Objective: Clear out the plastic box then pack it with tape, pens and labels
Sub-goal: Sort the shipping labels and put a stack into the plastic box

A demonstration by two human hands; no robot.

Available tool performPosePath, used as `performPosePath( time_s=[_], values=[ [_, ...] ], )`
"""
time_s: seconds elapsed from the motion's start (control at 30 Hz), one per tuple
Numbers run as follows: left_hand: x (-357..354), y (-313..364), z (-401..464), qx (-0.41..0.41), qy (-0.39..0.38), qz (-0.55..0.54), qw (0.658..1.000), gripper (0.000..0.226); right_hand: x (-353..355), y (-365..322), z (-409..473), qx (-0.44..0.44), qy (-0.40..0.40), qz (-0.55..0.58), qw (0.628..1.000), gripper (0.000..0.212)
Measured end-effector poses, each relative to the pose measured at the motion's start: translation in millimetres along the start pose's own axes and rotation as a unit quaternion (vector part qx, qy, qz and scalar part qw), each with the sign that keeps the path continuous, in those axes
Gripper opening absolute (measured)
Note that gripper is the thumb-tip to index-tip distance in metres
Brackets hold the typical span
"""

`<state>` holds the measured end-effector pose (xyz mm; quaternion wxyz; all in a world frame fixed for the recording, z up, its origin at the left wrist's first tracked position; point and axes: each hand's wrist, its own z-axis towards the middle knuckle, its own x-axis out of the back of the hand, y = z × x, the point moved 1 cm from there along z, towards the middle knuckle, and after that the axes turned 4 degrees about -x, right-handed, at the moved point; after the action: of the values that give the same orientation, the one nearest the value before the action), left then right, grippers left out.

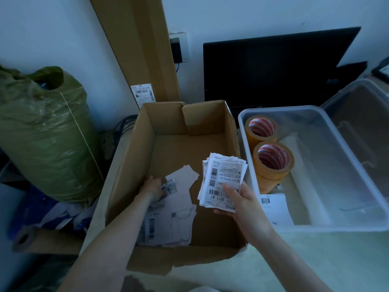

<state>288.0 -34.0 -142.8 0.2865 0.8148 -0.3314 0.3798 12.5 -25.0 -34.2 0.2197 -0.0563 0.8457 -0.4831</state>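
Observation:
My right hand grips a stack of white barcode labels, held above the right side of an open cardboard box. Down inside that box, my left hand pinches a small label from a loose pile of labels on the box floor. To the right stands the clear plastic box. It holds two rolls of tan tape with red-striped cores along its left wall and one white label near its front left corner.
The plastic box's clear lid leans at the far right. A dark monitor stands behind. A tall flat carton leans on the wall. A green sack fills the left; a cardboard tube lies below it.

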Motion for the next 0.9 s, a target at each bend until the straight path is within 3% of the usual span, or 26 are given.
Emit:
performPosePath(
  time_s=[0.1,0.2,0.33,0.47,0.57,0.73,0.9],
  values=[
    [12,5,6,-0.014,0.014,-0.099,0.995,0.022,1,0,-1,-0.005,0.001,0.011,1.000,0.025],
    [31,24,2,-0.019,0.005,-0.201,0.979,0.020,3,-2,-1,0.003,0.011,0.017,1.000,0.024],
    [55,64,-23,-0.071,0.025,-0.360,0.930,0.030,4,-5,2,0.009,0.029,0.017,0.999,0.024],
    [70,89,-67,-0.115,0.054,-0.440,0.889,0.033,3,-7,2,0.011,0.032,0.017,0.999,0.025],
    [70,93,-100,-0.101,0.028,-0.542,0.834,0.033,3,-6,2,0.010,0.032,0.014,0.999,0.024],
    [58,92,-140,-0.145,0.020,-0.468,0.872,0.019,1,-6,0,0.004,0.026,0.022,0.999,0.021],
    [49,85,-148,-0.206,0.064,-0.362,0.907,0.007,1,-7,-3,0.001,0.014,0.014,1.000,0.024]
  ],
)
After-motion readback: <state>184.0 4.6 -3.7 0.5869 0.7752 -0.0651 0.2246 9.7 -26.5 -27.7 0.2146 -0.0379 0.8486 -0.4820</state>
